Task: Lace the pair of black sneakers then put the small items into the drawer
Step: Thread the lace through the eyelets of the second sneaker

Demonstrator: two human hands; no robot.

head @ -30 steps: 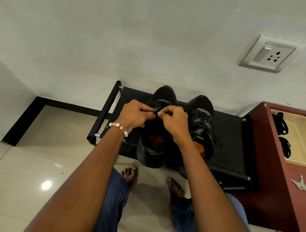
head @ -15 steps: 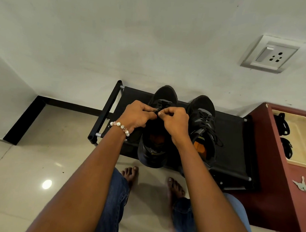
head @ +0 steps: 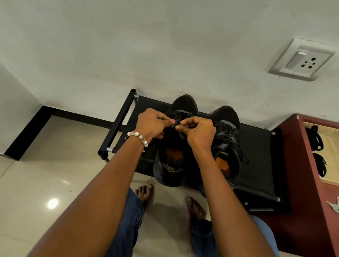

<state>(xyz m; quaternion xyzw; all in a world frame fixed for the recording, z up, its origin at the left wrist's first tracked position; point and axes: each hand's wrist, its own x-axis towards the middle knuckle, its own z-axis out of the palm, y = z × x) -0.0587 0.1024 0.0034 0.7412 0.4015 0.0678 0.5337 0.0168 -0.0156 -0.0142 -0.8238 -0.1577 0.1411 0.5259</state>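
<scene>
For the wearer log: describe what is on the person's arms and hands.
Both forearms are bare, with no sleeves, gloves or watch in view. The left wrist carries a bracelet of round beads, white pearl-like ones mixed with clear pinkish ones. A thumbnail on the left hand looks painted pink. The right hand and its wrist show no jewellery.

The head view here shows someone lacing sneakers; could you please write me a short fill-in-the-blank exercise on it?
1. Both hands pinch a black ____ above the left sneaker.
2. The two sneakers stand on a low black ____.
3. The bead bracelet is on the ____ wrist.
4. The keys lie on the ____ cabinet top.

Missing words: lace; rack; left; red
</scene>
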